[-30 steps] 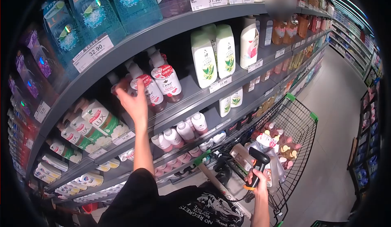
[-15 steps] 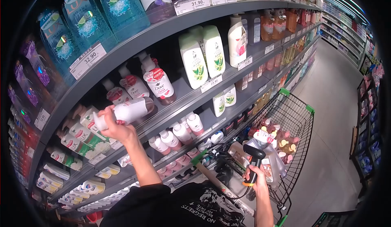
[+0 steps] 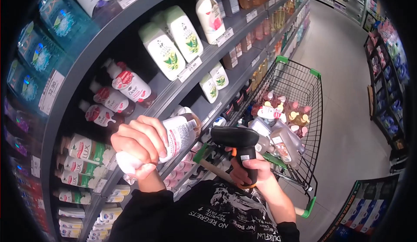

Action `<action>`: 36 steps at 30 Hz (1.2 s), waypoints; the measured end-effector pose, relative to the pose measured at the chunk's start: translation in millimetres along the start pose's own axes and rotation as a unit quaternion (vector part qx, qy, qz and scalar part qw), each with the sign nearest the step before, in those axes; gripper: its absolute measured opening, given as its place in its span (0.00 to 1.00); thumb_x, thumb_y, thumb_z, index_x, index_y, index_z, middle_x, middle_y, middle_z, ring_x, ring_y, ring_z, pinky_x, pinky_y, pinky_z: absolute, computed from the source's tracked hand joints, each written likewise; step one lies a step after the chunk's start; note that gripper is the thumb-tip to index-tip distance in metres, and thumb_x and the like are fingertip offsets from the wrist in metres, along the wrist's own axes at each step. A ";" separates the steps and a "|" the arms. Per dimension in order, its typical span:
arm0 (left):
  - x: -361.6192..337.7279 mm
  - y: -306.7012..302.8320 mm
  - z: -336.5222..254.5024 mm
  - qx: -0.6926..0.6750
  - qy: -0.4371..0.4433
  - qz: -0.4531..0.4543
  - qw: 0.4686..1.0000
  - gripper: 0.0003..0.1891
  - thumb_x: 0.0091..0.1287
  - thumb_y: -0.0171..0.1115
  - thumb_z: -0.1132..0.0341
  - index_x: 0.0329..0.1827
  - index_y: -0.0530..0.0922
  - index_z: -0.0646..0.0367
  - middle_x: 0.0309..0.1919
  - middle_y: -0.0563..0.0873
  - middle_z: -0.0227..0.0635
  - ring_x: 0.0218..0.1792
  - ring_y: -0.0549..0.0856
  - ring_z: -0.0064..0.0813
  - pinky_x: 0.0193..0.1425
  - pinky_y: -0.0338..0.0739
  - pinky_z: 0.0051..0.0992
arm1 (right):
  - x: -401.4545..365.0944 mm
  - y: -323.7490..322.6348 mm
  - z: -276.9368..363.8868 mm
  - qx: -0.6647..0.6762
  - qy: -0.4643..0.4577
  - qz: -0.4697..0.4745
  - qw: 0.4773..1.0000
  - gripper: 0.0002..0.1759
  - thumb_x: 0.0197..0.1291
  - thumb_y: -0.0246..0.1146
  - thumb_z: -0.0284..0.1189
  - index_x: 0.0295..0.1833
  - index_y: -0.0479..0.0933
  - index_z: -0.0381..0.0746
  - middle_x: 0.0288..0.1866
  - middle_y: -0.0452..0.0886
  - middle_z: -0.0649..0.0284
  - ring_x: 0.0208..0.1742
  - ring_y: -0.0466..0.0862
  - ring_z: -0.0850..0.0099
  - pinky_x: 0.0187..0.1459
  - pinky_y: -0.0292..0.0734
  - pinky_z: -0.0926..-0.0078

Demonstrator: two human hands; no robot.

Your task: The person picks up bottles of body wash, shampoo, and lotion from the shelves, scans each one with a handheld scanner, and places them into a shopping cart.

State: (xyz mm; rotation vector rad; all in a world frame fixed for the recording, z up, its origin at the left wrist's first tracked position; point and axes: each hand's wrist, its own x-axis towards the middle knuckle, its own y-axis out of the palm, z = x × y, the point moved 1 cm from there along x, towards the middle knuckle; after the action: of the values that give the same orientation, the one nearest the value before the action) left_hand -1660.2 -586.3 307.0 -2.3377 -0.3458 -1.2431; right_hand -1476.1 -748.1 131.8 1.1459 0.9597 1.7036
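Observation:
My left hand [image 3: 141, 144] is wrapped round the neck of a pump bottle [image 3: 180, 133], which lies tilted on its side with its label turned up in front of the shelf. In my right hand [image 3: 256, 168] is a black barcode scanner [image 3: 243, 144], its head pointing left toward the bottle. The two are close but apart. Several Dove pump bottles [image 3: 132, 85] with red labels stand on the shelf beyond my left hand. Part of the held bottle's neck is hidden by my fingers.
A wire shopping cart [image 3: 319, 107] with green corners holds several bottles, right of the shelving. White-and-green bottles [image 3: 184, 33] stand on the middle shelf, blue LUX bottles [image 3: 61, 18] above left. An aisle floor [image 3: 343, 90] runs past the cart, with a display rack [image 3: 386, 90] along its right.
The bottle has come away from the shelf toward my body, and its label now faces up. My right hand has raised the scanner leftward, close to the bottle. The view has turned.

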 end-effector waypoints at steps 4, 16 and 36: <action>12.2 20.3 38.3 -0.060 -0.011 0.012 0.998 0.08 0.46 0.67 0.74 0.17 0.74 0.56 0.13 0.79 0.29 0.19 0.83 0.27 0.30 0.76 0.26 | -17.6 -10.9 2.7 0.014 -0.069 -0.049 0.996 0.31 0.59 0.56 0.28 0.68 0.58 0.32 0.21 0.69 0.63 0.13 0.69 0.75 0.24 0.68 0.73; 35.4 127.4 201.7 -0.065 -0.186 0.085 0.977 0.08 0.49 0.67 0.77 0.21 0.73 0.61 0.19 0.79 0.36 0.25 0.81 0.31 0.34 0.76 0.31 | -158.3 -50.5 15.8 -0.024 -0.342 -0.414 0.843 0.25 0.59 0.58 0.28 0.64 0.66 0.41 0.22 0.69 0.63 0.16 0.70 0.71 0.33 0.72 0.67; -92.3 398.1 460.7 0.168 -0.224 0.471 0.836 0.39 0.53 0.73 0.50 0.61 0.66 0.63 0.60 0.71 0.49 0.65 0.68 0.49 0.68 0.63 0.45 | -179.4 -48.7 -10.6 -0.008 -0.453 -0.548 0.703 0.25 0.59 0.59 0.25 0.63 0.67 0.37 0.24 0.73 0.61 0.20 0.74 0.71 0.35 0.75 0.67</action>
State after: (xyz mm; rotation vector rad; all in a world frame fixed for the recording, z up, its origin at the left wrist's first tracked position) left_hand -1214.3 -693.0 -104.1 -1.9965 0.4011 -0.1353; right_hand -1435.5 -899.3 30.8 0.8788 0.6817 0.0888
